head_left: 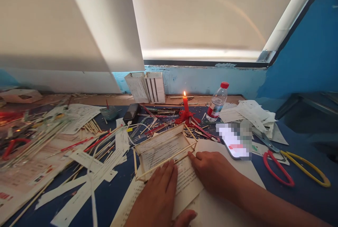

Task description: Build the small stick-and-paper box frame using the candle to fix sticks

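My left hand (158,193) lies palm down with its fingers stretched out over a printed paper sheet (182,188). Its fingertips rest at the near edge of a box-shaped frame of thin wooden sticks (163,169), whose back and base carry printed paper. To the right of these fingers, my right hand (211,167) is curled, its fingertips at one end of a thin wooden stick (182,158) along the paper's edge. Its thumb and palm are mostly hidden. White paper (211,202) lies beneath the hands.
Beyond the frame burns a red candle (185,104) in spilled wax. A water bottle (217,102), a lit phone (233,142) and scissors (280,156) are on the right. Paper strips (79,193), loose sticks and a white cable (93,184) clutter the left. Two paper-covered boxes (155,87) stand behind.
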### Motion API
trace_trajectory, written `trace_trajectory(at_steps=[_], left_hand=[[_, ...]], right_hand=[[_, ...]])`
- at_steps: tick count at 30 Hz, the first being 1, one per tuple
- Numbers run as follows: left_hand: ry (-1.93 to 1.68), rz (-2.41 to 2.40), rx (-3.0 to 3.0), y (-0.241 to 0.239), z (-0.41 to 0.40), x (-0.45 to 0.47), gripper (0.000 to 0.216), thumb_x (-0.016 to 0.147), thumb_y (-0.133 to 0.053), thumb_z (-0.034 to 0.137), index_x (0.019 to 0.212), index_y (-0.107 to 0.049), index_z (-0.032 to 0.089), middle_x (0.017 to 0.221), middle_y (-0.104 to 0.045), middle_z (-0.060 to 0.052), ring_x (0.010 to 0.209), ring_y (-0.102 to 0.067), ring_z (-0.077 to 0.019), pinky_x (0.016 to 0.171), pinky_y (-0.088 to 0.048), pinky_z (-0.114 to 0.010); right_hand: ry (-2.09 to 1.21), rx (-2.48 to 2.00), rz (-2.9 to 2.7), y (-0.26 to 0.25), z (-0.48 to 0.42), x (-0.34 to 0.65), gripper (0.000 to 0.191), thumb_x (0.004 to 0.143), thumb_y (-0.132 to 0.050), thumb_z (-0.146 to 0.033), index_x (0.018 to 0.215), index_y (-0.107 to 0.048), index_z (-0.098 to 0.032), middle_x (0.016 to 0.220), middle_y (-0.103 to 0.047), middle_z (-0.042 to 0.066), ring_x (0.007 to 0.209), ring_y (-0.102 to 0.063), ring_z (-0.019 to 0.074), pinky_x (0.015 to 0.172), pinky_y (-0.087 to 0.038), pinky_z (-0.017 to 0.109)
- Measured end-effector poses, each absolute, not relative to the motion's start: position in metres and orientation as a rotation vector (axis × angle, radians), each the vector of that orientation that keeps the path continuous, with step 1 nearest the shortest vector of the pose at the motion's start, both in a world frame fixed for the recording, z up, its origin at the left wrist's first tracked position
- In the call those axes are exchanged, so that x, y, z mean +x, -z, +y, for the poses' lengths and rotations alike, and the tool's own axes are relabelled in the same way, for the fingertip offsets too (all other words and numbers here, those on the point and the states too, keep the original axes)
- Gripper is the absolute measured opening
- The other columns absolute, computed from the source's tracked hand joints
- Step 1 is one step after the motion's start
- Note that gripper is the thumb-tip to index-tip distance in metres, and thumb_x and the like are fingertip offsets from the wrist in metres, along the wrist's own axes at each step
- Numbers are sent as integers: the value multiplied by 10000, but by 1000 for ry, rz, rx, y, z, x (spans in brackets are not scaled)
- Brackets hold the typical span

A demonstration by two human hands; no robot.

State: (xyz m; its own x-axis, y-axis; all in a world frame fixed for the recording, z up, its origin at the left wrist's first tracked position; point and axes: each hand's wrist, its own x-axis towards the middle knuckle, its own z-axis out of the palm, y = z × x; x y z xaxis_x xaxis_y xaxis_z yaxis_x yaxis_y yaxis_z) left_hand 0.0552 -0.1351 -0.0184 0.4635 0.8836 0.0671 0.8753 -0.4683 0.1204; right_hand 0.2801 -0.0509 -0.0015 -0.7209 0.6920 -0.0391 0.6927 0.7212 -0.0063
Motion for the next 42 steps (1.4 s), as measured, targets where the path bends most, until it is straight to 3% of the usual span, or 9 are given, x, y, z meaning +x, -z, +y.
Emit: trace_trajectory(at_steps=[4,11,16,22,28,31,35,42], left_hand=[[8,1500,2422,10,-126,65,938,882,-650,616,1529,-465,-37,1581,-385,-324,1465,-443,-474,1144,-455,-620],[141,1464,2251,-8,-121,67,987,874,-672,549,1581,-308,-35,1653,-213,-276,1551,-288,-422,1235,-320,-573],[29,1469,2309,9,-124,62,1035,822,-727,625,1558,-402,-26,1627,-286,-298,1522,-349,-455,1194,-388,-603],[-99,1472,2396,24,-127,57,1057,812,-697,710,1558,-438,7,1609,-337,-304,1500,-381,-474,1170,-425,-624],[-70,1530,2496,16,-141,49,1009,886,-554,755,1505,-505,-41,1555,-422,-340,1437,-490,-488,1123,-502,-601],[-194,1572,2534,20,-150,42,943,880,-590,739,1496,-556,26,1548,-476,-309,1426,-531,-460,1149,-499,-571],[-226,1550,2505,25,-152,37,934,856,-627,734,1523,-538,87,1577,-475,-268,1450,-515,-442,1155,-498,-576],[35,1547,2516,18,-148,40,969,877,-599,711,1531,-489,4,1586,-424,-286,1452,-491,-461,1138,-501,-569]], right_hand=[[1,1191,2878,-2,-53,272,342,970,-483,-80,1260,-665,-86,938,-770,134,775,-750,247,643,-465,330],[109,1047,2941,-1,-56,259,370,968,-526,-141,1323,-624,-113,919,-768,98,730,-739,229,576,-408,324],[91,1082,2891,-5,-52,270,485,952,-534,-140,1435,-582,-159,898,-772,89,721,-737,221,585,-398,312],[-4,1206,2787,-5,-47,284,451,1017,-483,-172,1456,-583,-192,892,-773,88,742,-747,215,578,-372,294],[-7,1152,2787,-3,-49,282,528,984,-488,-130,1511,-520,-113,900,-779,109,761,-760,238,567,-383,310],[-23,1161,2787,-7,-51,277,495,979,-477,-108,1467,-562,-99,900,-781,116,764,-765,250,574,-408,325],[49,1069,2863,-9,-58,260,502,967,-516,-126,1468,-548,-112,930,-780,114,745,-757,240,574,-421,332],[133,967,2918,-7,-62,249,519,953,-530,-131,1472,-542,-133,895,-783,87,700,-737,219,555,-365,324]])
